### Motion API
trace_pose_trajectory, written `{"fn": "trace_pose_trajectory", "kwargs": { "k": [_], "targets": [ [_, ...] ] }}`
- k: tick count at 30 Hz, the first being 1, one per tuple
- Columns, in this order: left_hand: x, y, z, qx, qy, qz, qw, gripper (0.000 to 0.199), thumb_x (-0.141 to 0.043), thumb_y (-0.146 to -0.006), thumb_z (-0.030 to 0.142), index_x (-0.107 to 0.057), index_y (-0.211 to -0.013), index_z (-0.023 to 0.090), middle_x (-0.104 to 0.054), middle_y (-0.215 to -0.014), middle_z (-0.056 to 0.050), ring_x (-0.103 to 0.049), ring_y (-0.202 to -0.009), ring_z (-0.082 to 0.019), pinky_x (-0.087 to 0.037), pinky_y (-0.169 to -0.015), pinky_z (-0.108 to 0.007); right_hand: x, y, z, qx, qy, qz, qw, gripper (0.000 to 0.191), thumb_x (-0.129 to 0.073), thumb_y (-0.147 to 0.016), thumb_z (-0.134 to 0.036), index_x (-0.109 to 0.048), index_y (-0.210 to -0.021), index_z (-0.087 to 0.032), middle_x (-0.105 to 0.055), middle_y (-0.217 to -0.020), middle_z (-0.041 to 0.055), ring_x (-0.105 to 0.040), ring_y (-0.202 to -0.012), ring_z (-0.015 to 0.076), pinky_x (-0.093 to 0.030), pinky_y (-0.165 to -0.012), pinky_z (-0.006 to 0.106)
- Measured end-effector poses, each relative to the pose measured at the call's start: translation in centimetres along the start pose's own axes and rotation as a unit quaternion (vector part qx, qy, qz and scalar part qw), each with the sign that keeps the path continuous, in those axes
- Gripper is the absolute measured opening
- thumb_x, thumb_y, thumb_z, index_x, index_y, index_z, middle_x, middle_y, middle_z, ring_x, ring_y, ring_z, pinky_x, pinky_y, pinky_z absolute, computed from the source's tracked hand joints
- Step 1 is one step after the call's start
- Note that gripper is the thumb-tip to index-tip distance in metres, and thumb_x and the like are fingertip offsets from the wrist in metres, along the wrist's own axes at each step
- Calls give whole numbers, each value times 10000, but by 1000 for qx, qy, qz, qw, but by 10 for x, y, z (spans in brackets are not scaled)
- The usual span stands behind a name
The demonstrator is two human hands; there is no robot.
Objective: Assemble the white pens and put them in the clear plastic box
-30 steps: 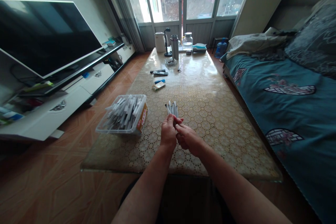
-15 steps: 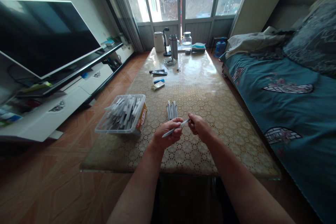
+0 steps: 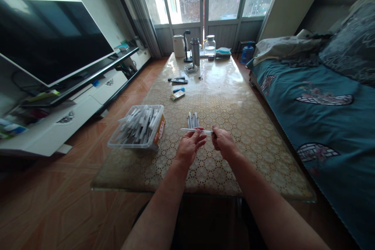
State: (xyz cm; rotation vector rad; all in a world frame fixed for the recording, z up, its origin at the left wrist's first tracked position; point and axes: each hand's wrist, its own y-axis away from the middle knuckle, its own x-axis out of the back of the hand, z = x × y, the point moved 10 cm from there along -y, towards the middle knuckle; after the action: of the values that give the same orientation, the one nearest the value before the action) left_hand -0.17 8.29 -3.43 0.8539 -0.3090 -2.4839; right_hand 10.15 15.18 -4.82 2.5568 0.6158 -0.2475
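Observation:
A slim whitish pen (image 3: 189, 129) is held level above the table, its pointed end to the left. My left hand (image 3: 191, 143) pinches it near the middle between thumb and fingers. My right hand (image 3: 222, 140) is closed on its right end, thumb on top. Just beyond my left hand, several similar pens (image 3: 193, 119) lie side by side on the tablecloth, their near ends hidden. To the left stands a clear plastic box (image 3: 142, 145) with an orange label, heaped with many loose white and grey pens (image 3: 140, 125).
The table (image 3: 222, 175) has a patterned lace-like cover. Farther back lie a cigarette pack (image 3: 177, 95), a blue lighter (image 3: 178, 90), remote controls (image 3: 178, 81) and a glass ashtray (image 3: 191, 69). A steel thermos (image 3: 195, 51), kettle (image 3: 179, 46) and glass jug (image 3: 209, 45) stand at the far end.
The pen has swung from a slant, its left end low, to nearly level. My left hand has risen and turned slightly; my right hand stays at the pen's right end.

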Motion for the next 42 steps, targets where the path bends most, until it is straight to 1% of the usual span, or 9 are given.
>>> {"fn": "trace_pose_trajectory", "kwargs": {
  "k": [4,9,16,21,24,30,35,38,42],
  "targets": [
    [2,-1,-3,-9,40,31,999,179,-699,-762,273,-661,-872,137,-698,-874,-72,-686,-773,-169,-533,-700,-276,-3,1,0,16,20,-9,1000,415,-564,-769,-551,-404,-591,-211,-307,-418,-83,-204,-335,54,-132,-346,221],
    [8,1,-3,-17,61,87,994,116,-651,-803,234,-650,-844,125,-712,-761,-64,-684,-686,-147,-526,-667,-256,-2,-1,-7,97,120,2,988,403,-514,-802,-558,-424,-612,-214,-358,-455,-53,-288,-395,83,-213,-387,240],
    [11,1,1,-31,76,110,991,103,-598,-841,219,-638,-847,124,-709,-717,-52,-684,-662,-138,-524,-670,-253,-11,2,-14,166,151,-7,975,344,-481,-840,-520,-456,-696,-208,-417,-539,-44,-327,-451,94,-263,-430,235],
    [17,3,1,-22,70,125,989,101,-570,-858,204,-625,-835,122,-704,-700,-54,-674,-624,-129,-521,-642,-243,-19,4,-19,152,131,-56,978,194,-545,-810,-398,-499,-842,-212,-463,-640,-57,-329,-445,68,-259,-417,209],
    [17,3,0,-21,66,125,990,101,-572,-856,206,-622,-826,123,-699,-695,-52,-671,-622,-128,-517,-634,-240,-17,2,-16,112,116,-63,985,233,-566,-792,-392,-509,-934,-217,-500,-693,-53,-314,-424,54,-229,-391,201],
    [16,2,0,-22,59,128,990,107,-614,-830,226,-624,-820,120,-694,-689,-51,-669,-615,-131,-519,-641,-250,-9,-5,-3,79,145,-53,985,378,-484,-832,-500,-445,-622,-188,-369,-503,-52,-264,-394,56,-179,-376,218],
    [19,0,1,-33,72,126,989,99,-597,-840,217,-621,-823,123,-693,-691,-48,-674,-619,-133,-523,-632,-246,-16,0,-5,70,105,-68,990,225,-595,-758,-401,-481,-775,-207,-395,-541,-75,-277,-396,54,-185,-376,197],
    [21,0,2,-37,71,128,989,99,-600,-837,219,-619,-824,122,-692,-687,-47,-673,-616,-131,-521,-626,-239,-16,2,-4,39,78,-61,994,253,-603,-737,-381,-482,-894,-224,-475,-636,-69,-303,-387,45,-169,-364,183],
    [21,1,4,-39,61,132,989,106,-625,-818,229,-620,-826,123,-689,-683,-42,-671,-612,-128,-520,-625,-235,-15,0,-1,34,103,-58,992,338,-499,-807,-504,-479,-699,-185,-412,-534,-56,-274,-365,44,-156,-349,194]
  ]
}}
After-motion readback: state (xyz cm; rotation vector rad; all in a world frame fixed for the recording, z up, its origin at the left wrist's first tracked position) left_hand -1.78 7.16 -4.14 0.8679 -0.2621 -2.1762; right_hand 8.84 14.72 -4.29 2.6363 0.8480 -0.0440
